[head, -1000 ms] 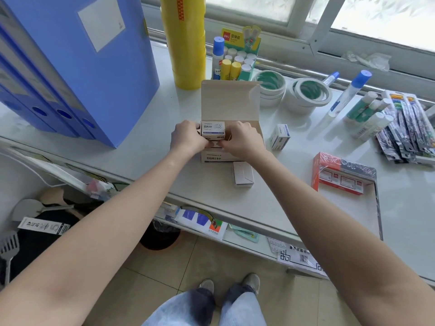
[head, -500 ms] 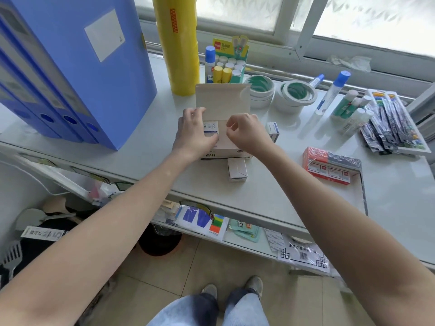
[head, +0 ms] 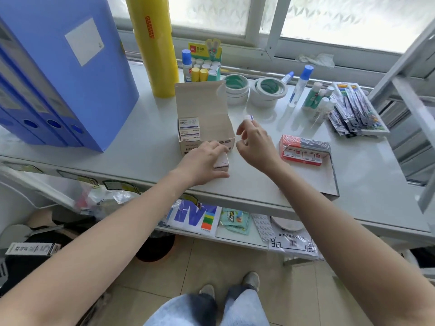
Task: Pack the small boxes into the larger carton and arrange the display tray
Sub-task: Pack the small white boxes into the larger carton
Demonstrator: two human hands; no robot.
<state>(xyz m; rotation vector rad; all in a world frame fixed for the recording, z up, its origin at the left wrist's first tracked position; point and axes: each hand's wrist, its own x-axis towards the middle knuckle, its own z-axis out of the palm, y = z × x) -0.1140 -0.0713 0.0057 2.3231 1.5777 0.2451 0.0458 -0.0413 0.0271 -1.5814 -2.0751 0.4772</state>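
- Setting: a pale grey surface stands below a frosted window; a lower shelf with papers and packets runs beneath its near edge.
- Left hand: lies palm-down at the near side of the carton, fingers curled over a small white box that rests on the surface. Contact is visible; whether the box is fully gripped cannot be told.
- Right hand: raised just right of the carton, fingers partly curled. A small white-and-blue box shows at its fingertips; the grip appears to be a light pinch, though blur prevents certainty.
- Display tray: flat card tray to the right, holding one shrink-wrapped red pack at its far end; the rest is bare.
- Carton: lid flap upright, small labelled boxes stacked at its left side, right side unfilled.
- Beyond: tape rolls, glue sticks, a yellow roll and blue file boxes.
- Status (judgement): packing is partly done; at least two boxes remain outside the carton, and tray arrangement looks barely begun.
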